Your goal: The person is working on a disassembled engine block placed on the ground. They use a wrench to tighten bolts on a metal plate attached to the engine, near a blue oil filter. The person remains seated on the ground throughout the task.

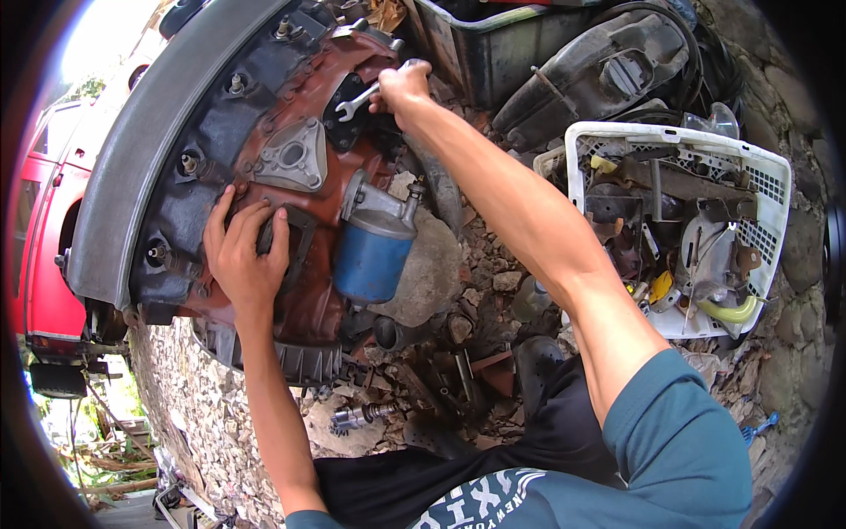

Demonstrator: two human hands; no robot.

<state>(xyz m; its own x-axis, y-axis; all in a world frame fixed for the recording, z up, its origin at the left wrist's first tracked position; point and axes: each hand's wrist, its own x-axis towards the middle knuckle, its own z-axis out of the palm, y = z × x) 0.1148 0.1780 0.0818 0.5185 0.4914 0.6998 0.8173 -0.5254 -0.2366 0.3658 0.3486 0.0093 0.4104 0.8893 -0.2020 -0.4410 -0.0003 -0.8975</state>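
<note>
A large engine block (304, 322), painted rust red with a black upper part, stands in front of me. My right hand (404, 91) is closed round a silver open-end wrench (357, 101); the wrench's jaw lies over a black round fitting (345, 123) on the block's far side. My left hand (249, 251) rests with fingers spread on the block, beside a dark square opening partly hidden under it. Between the hands a grey triangular flange (291, 156) is fixed to the block. A blue canister filter (374, 260) with a grey metal head hangs nearer me.
On the right a white plastic basket (577, 167) holds mixed metal parts. Behind it lie a dark metal housing (608, 70) and a black bin (441, 40). Loose stones and a small gear shaft (363, 414) lie below. A red vehicle (53, 256) stands far left.
</note>
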